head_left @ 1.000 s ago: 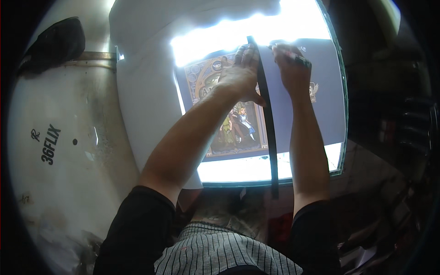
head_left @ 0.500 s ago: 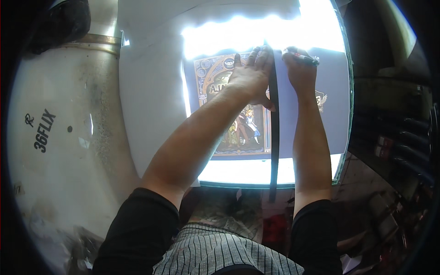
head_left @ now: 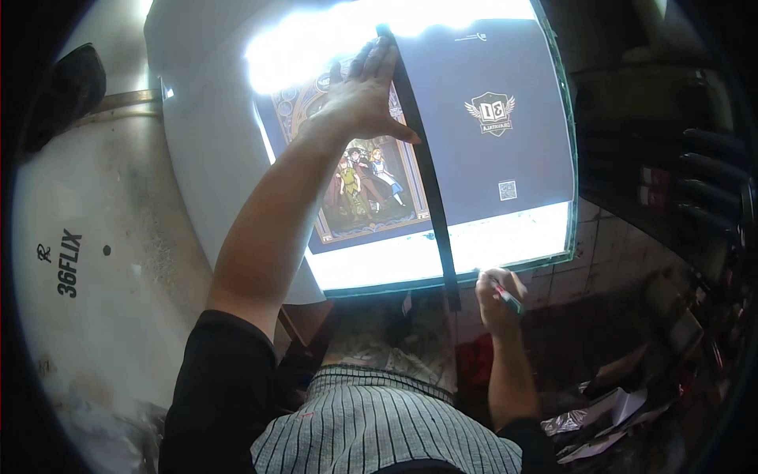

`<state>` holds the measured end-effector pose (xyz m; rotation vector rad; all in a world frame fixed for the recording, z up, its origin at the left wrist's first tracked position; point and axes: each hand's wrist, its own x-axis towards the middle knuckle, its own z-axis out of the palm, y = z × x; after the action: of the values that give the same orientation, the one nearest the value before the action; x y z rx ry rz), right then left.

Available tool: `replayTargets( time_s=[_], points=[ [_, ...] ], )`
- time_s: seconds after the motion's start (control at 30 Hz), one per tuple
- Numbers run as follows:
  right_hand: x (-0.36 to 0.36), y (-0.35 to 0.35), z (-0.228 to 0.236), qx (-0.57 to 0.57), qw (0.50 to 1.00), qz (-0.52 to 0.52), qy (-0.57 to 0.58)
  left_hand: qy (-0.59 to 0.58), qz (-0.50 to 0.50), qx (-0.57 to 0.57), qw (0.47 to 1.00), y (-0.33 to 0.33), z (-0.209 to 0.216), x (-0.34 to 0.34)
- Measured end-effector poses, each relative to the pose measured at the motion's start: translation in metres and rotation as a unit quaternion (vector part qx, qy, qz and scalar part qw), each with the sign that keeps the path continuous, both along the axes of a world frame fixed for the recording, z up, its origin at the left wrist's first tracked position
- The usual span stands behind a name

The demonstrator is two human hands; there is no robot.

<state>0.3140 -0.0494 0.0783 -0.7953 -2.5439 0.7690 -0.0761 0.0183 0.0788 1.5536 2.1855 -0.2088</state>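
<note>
Evidently, the left hand point(head_left: 355, 109) is laid flat, fingers spread, over the printed sheet point(head_left: 466, 162); the black strip point(head_left: 431, 193) is braced along its thumb side. Just right of the strip's near end, a pen-like tool point(head_left: 509, 299) is gripped by the right hand point(head_left: 496, 294). Strip-steadying is judged the step in hand; an unshifted strip is called for by any next stroke.

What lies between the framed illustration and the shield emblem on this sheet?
In the head view, a long black strip lies between the framed illustration and the shield emblem, with plain dark sheet between strip and emblem.
</note>
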Motion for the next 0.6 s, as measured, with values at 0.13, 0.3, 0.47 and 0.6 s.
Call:
replayTargets(
  time_s=[0.13, 0.3, 0.47, 0.6],
  points=[
    [0.006, -0.073, 0.000, -0.120, 0.963, -0.238, -0.028, 0.005, 0.000, 0.010, 1.000, -0.005, -0.010, 0.000],
    [-0.022, -0.098, -0.003, -0.130, 0.948, -0.287, -0.050, -0.023, -0.019, 0.092, 0.995, -0.012, -0.023, -0.004],
    [-0.020, -0.101, -0.013, -0.104, 0.965, -0.232, -0.064, -0.031, -0.047, 0.150, 0.987, -0.025, -0.032, -0.016],
    [-0.023, -0.104, -0.020, -0.116, 0.971, -0.210, -0.007, -0.042, -0.037, 0.168, 0.984, -0.026, -0.031, -0.020]
  ],
)
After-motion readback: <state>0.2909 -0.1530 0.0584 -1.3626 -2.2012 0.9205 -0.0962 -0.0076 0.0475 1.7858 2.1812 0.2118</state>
